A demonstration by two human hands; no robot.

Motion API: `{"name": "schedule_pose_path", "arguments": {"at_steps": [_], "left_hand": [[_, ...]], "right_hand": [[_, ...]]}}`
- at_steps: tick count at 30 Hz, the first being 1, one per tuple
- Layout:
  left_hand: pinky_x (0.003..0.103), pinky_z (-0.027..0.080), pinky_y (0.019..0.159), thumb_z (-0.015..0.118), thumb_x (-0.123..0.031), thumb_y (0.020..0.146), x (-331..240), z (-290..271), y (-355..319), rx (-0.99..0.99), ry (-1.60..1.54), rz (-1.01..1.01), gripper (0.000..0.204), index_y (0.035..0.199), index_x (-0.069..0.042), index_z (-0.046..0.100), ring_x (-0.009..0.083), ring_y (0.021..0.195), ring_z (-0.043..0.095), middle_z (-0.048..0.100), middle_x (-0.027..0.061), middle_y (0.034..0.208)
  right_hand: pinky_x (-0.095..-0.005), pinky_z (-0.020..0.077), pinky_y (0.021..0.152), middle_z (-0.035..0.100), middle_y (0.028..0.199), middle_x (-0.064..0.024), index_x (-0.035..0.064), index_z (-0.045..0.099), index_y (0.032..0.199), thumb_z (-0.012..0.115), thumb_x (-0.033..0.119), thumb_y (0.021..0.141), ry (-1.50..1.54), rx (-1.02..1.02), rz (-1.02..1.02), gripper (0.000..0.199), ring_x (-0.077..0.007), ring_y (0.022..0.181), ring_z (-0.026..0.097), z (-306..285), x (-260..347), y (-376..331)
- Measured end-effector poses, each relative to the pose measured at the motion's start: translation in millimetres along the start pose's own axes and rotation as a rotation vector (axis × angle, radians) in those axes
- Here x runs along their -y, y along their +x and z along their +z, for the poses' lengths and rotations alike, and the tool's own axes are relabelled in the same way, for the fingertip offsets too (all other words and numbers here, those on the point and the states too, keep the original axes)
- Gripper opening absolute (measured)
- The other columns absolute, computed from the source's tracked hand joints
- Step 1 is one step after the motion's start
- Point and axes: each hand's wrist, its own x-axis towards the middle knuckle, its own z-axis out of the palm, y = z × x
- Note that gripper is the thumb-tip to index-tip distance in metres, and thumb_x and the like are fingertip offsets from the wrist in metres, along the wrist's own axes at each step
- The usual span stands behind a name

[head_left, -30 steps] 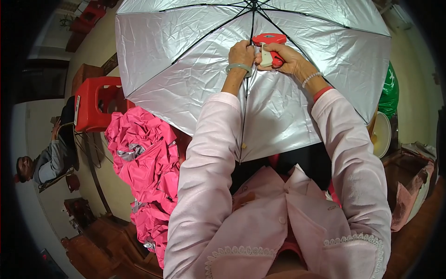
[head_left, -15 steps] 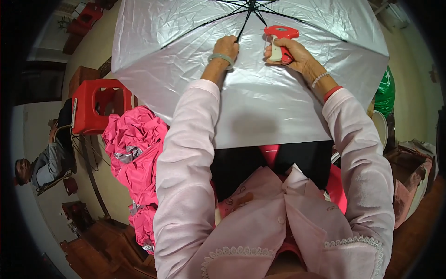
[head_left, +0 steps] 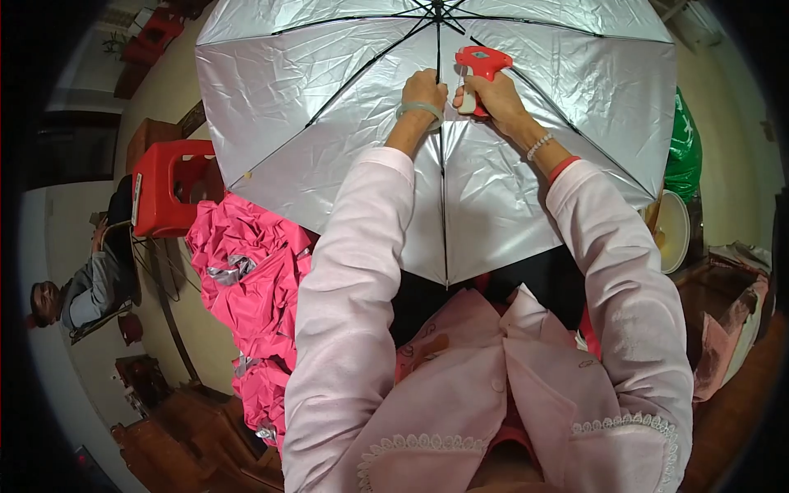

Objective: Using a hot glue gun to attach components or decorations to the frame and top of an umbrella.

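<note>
An open umbrella point(head_left: 271, 99) with a silvery inner lining spreads before me, its black ribs meeting at a hub point(head_left: 438, 11) at the top. One rib point(head_left: 445, 214) runs straight toward me to the near edge. My left hand point(head_left: 424, 92), with a pale bangle on the wrist, is closed around that rib partway down from the hub. Just right of it, my right hand point(head_left: 498, 99) grips a red and white tagging gun point(head_left: 485, 57) above the lining. The gun's tip points left toward the rib, apart from it as far as I can see.
Crumpled pink umbrellas with silver linings point(head_left: 251, 279) are heaped at the left, below a red plastic stool point(head_left: 156, 193). A person point(head_left: 82, 283) sits at the far left. On the right are a green plastic bag point(head_left: 684, 152), a pale round tub point(head_left: 675, 234) and a wooden box point(head_left: 715, 320).
The umbrella has turned, so a rib now points toward me and more ribs show. My left hand has moved right and slightly down; my right hand with the tagging gun has shifted slightly left.
</note>
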Motion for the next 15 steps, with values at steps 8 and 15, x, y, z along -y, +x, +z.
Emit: {"name": "schedule_pose_path", "arguments": {"at_steps": [8,15], "left_hand": [[0.038,0.047,0.07,0.057,-0.016,0.066,16,2,2,-0.009,-0.105,-0.011,0.023,0.084,-0.002,0.062,0.0335,0.076,0.059,0.061,0.019,0.08],[0.031,0.047,0.061,0.06,-0.023,0.069,18,5,-9,-0.144,-0.219,0.081,0.026,0.085,-0.002,0.063,0.0224,0.063,0.06,0.062,0.0141,0.071]], "right_hand": [[-0.029,0.0495,0.053,0.059,0.074,-0.0111,-0.0027,0.046,0.096,0.048,0.009,0.081,-0.044,0.02,0.078,0.019,-0.019,0.06,0.06,6,-4,2],[-0.033,0.0511,0.052,0.057,0.072,-0.0134,-0.0012,0.044,0.096,0.048,0.009,0.08,0.1,0.034,0.214,0.019,-0.0233,0.06,0.061,5,-6,11]]}}
